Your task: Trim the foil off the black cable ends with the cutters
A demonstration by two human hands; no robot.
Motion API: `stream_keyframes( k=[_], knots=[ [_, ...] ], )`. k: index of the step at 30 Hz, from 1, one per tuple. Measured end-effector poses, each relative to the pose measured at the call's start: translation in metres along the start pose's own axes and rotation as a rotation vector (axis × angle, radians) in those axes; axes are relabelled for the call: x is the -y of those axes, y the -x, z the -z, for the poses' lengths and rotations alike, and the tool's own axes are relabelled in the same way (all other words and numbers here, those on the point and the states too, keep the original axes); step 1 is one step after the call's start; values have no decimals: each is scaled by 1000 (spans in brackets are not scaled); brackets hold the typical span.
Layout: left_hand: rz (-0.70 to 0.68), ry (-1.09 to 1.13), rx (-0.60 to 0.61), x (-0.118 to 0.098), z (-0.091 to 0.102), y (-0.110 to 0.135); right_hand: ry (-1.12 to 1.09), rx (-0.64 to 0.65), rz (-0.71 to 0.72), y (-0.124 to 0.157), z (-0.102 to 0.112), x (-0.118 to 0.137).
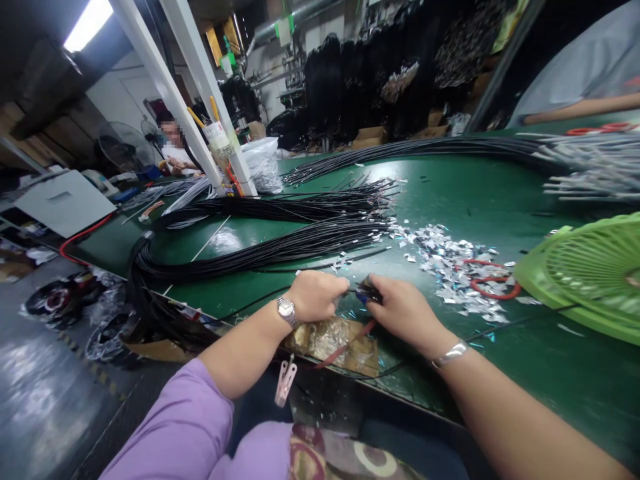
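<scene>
My left hand (316,297), with a wristwatch above it, is closed in a pinch on a thin black cable (257,302) near the table's front edge. The cable's end points right, toward my right hand (403,310). That hand is closed around a small dark tool (369,290) with a bit of blue on it; the fingers hide its exact kind. The tool and the cable end meet or nearly meet between my hands. Below them lies a brown, tape-covered pad (327,339) with a reddish strip across it.
Bundles of black cables (260,247) lie beyond my hands. Foil scraps (450,260) and red-handled scissors (495,287) are at the right, beside a green fan (595,267). A pink clothespin (285,383) hangs at the table edge. Other people sit at the far left and right.
</scene>
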State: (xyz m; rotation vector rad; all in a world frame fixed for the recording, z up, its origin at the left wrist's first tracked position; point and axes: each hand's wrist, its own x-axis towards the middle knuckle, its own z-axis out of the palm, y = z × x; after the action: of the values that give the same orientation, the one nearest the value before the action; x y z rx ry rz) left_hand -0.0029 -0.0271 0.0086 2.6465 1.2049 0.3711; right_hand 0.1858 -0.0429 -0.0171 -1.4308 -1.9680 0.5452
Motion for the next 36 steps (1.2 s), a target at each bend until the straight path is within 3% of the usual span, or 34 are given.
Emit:
stream_keyframes(
  k=[2, 4, 7, 9, 12, 15, 18, 20, 22, 24, 27, 29, 33, 36],
  knots=[
    [-16, 59, -29, 1, -1, 0, -207, -5, -26, 1, -1, 2],
    [-19, 254, -32, 6, -3, -1, -544, 54, -70, 2, -2, 5],
    [-33, 639, 76, 13, -8, -4, -982, 227, -167, 2, -6, 10],
    [-49, 749, 133, 16, -9, -6, -1079, 344, -204, 1, -7, 10],
    [-26, 627, 97, 17, -9, -8, -920, 349, -168, -3, -5, 5],
    [62, 505, 98, 14, -7, -10, -403, 193, -52, -4, -2, 0],
    [178, 635, 238, 11, -6, -11, 109, 23, 5, 0, -3, 2],
    [280, 811, 326, 12, -6, -11, 217, -76, 12, 3, -4, 6],
    [339, 981, 368, 14, -5, -11, 86, -114, -1, 4, -5, 9],
    [329, 1100, 378, 17, -4, -10, -267, 0, -46, 4, -5, 10],
    [255, 1166, 406, 20, -3, -9, -873, 394, -162, 3, -8, 9],
    [212, 1166, 450, 21, -1, -9, -1105, 587, -228, 3, -9, 7],
    [164, 1139, 537, 22, 0, -7, -1129, 723, -267, 2, 0, 0],
    [192, 1163, 456, 26, 0, -6, -981, 766, -244, 1, 15, -9]
  ],
)
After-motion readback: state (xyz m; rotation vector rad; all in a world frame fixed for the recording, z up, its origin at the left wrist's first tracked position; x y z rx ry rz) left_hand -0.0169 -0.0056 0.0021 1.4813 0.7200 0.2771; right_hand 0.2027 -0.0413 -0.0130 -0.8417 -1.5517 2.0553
